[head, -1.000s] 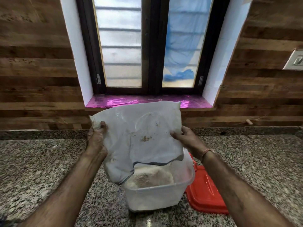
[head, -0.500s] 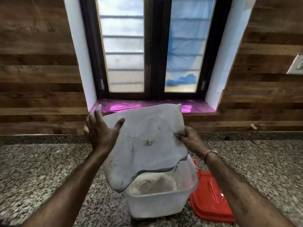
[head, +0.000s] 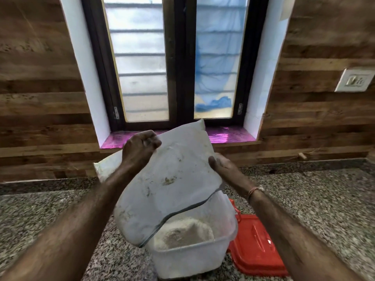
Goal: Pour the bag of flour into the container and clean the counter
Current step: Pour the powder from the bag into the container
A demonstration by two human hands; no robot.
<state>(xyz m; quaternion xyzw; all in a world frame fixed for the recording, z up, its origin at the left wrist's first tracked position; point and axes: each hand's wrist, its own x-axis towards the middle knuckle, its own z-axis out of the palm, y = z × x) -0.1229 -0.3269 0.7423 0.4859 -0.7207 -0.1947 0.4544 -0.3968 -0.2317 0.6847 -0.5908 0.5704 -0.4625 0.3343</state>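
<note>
The translucent container (head: 188,258) is sitting closest to you on the speckled granite counter (head: 324,199), and a mound of flour (head: 182,234) is lying inside it. Just right of the container, a red lid (head: 255,246) is lying flat on the stone, touching its side.

Directly above the container you are holding the white flour bag (head: 172,179) tilted, with its dark-edged open mouth hanging over the container's left rim. The bag's face is showing only brownish smudges, and nothing on it is coming through as readable print. Your left hand (head: 140,147) is clenching around the bag's upper edge. Your right hand (head: 223,167) is pinching the bag's right edge, thumb on the front. A thin thread band (head: 254,190) is circling that wrist.

Beyond the container, wood-plank wall (head: 40,98) is rising from the back of the counter. A glossy pink sill (head: 229,134) is running under a dark-framed window (head: 178,57) with frosted panes. Far right of the container, a white switch plate (head: 354,80) is sitting on the wall, its markings too blurred to read.
</note>
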